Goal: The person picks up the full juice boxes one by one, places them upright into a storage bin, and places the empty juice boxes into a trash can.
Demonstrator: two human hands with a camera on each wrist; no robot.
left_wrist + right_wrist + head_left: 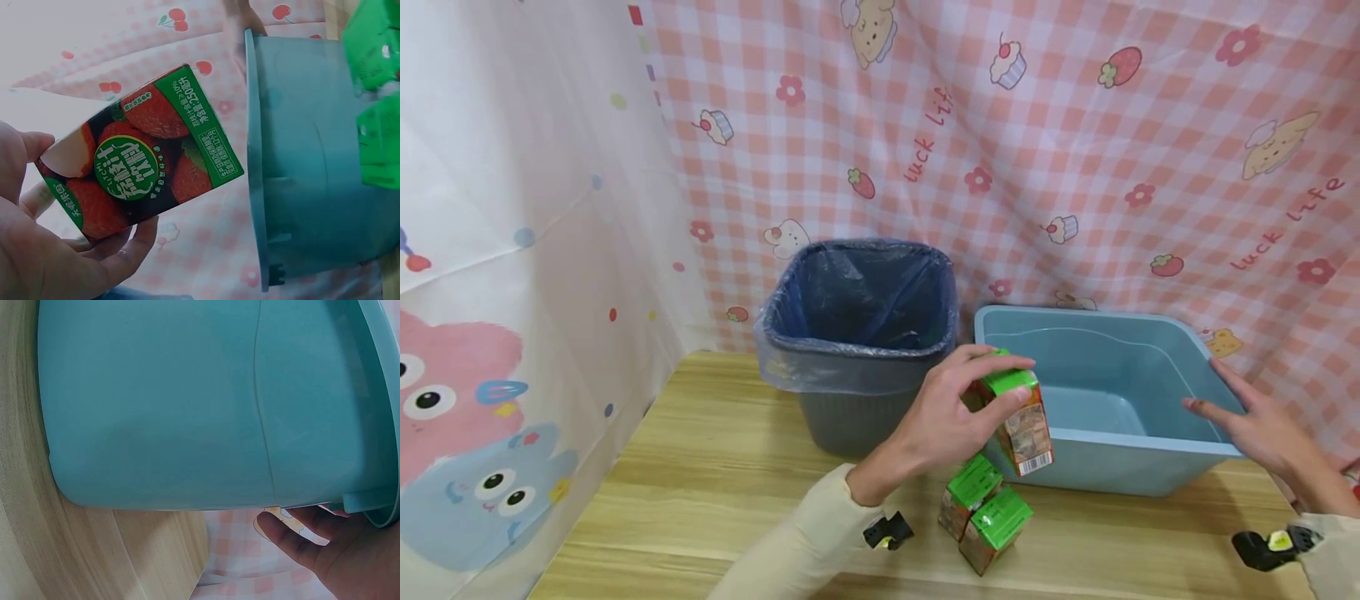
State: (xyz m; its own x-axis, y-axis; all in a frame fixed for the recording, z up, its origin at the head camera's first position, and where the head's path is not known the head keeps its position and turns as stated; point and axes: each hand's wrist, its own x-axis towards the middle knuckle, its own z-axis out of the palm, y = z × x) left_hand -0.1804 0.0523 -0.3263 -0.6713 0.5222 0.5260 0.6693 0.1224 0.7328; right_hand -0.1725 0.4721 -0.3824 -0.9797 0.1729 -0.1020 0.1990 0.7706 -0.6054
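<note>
My left hand (951, 408) grips a juice box (1026, 429) with a green top, raised and tilted by the front left corner of a blue plastic tub (1120, 462). In the left wrist view, the juice box (137, 153) shows red fruit pictures, with thumb and fingers at one end. Below that hand, a juice box (973, 483) and another juice box (1000, 521) stand side by side on the table. At the tub's right end, my right hand (1266, 425) holds the rim, its thumb over the inner side. The right wrist view shows fingers (290, 540) outside, beneath the rim.
A grey bin (857, 417) lined with a translucent bag stands left of the tub. Both sit on a wooden table (700, 483). A pink checked cloth (820, 142) hangs behind, and a white patterned sheet (565, 275) hangs at the left.
</note>
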